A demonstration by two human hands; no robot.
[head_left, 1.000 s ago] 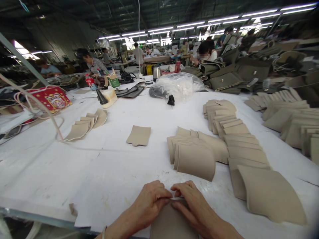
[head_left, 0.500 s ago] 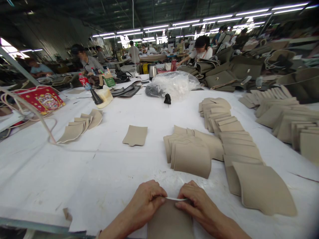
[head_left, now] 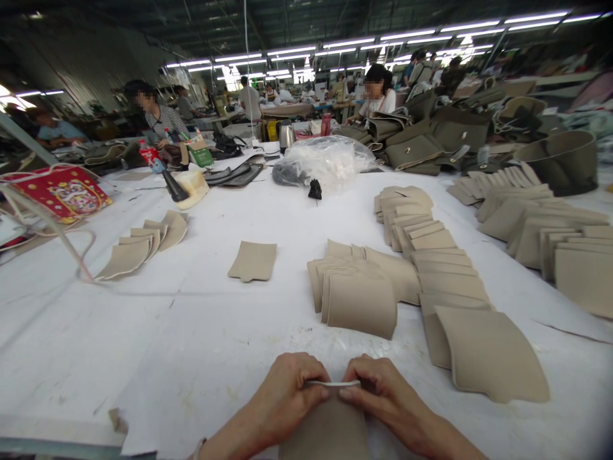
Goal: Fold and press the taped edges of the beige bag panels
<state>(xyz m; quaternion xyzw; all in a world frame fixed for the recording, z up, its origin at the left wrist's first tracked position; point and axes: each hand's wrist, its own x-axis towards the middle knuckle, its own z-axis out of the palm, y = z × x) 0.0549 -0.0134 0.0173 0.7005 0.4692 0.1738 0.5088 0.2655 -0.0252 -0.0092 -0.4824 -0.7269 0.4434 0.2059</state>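
A taupe sheet piece (head_left: 325, 431) with a pale edge is held near the table's front edge, its lower part cut off by the frame. My left hand (head_left: 293, 390) pinches its far edge on the left, thumb on the near face and fingers behind. My right hand (head_left: 378, 393) pinches the same edge on the right, its thumb close to the left one. Just beyond the hands lies a fanned stack of similar curved pieces (head_left: 361, 303). One single flat piece (head_left: 253, 260) with a small tab rests farther left.
More taupe pieces (head_left: 493, 351) run in an overlapping row at right, with further stacks (head_left: 582, 275) beyond. Another small fan (head_left: 125, 255) lies left, near a thin pole (head_left: 62, 236). Clear plastic bags (head_left: 330, 160) sit at the back. Co-workers sit farther off.
My left hand has slid slightly right along the piece's edge, bringing the thumbs closer together. The camera view has turned slightly right, so the table things appear shifted left.
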